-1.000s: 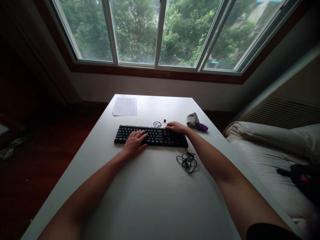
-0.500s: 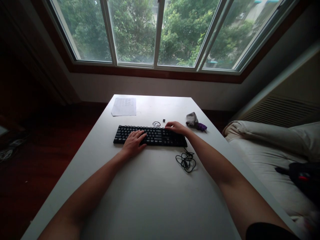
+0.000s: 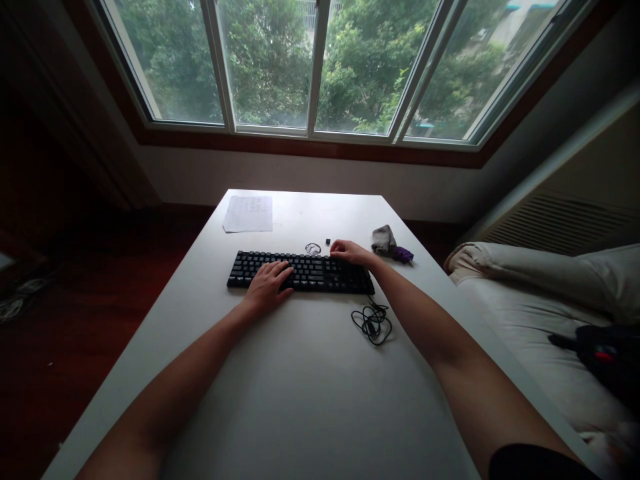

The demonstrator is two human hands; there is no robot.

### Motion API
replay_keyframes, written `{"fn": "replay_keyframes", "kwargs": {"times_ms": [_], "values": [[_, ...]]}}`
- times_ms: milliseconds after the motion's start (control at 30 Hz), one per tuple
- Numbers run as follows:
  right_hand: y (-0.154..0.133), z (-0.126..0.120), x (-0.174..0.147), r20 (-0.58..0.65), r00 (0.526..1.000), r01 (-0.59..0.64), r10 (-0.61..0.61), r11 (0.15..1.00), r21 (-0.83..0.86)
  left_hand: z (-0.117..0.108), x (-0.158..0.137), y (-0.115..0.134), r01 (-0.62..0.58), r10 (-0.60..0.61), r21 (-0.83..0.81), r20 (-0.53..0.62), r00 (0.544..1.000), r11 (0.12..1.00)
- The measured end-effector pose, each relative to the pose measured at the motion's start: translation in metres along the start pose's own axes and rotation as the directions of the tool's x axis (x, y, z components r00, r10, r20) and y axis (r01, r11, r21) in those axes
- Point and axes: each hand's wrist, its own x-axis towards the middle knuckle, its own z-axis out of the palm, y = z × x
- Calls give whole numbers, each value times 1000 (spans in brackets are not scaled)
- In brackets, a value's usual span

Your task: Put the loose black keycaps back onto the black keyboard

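A black keyboard point(image 3: 310, 273) lies across the white table. My left hand point(image 3: 267, 283) rests on its left-middle keys, palm down with fingers spread. At the keyboard's far edge, right of the middle, my right hand point(image 3: 351, 253) has its fingertips drawn together and pointing down at the keys. Whatever is between those fingertips is too small or hidden to make out. Just beyond the keyboard lie a small dark cube-like piece point(image 3: 327, 241) and a thin wire loop point(image 3: 313, 249). The bundled black cable point(image 3: 373, 323) sits by the keyboard's near right corner.
Printed paper point(image 3: 249, 213) lies at the far left of the white table point(image 3: 310, 400). A crumpled grey cloth point(image 3: 383, 240) and a purple bundle point(image 3: 403, 255) are beyond my right forearm. A padded pale seat point(image 3: 520, 300) flanks the table's right side; a window is ahead.
My right hand's fingers have shifted very slightly at the keyboard's far edge. My left hand and the keyboard stay in place.
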Motion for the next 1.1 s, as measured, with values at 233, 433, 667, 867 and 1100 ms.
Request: {"fn": "replay_keyframes", "kwargs": {"times_ms": [233, 433, 667, 867, 1100], "values": [[-4, 4, -5, -33, 998, 45, -50, 992, -119, 0, 0, 0, -2, 2, 9, -2, 1000, 1000], [-7, 5, -8, -51, 998, 36, -41, 994, -100, 0, 0, 0, 0, 0, -2, -1, 1000, 1000], [-8, 6, -4, 17, 999, 47, -46, 993, -106, 0, 0, 1, 2, -2, 8, 6, 1000, 1000], [-10, 9, 6, -129, 991, -63, 38, 979, -196, -2, 0, 1, 3, -3, 6, -1, 1000, 1000], [-12, 10, 28, -394, 917, -204, 66, 926, -319, -1, 0, 0, 3, -3, 5, 1, 1000, 1000]]}}
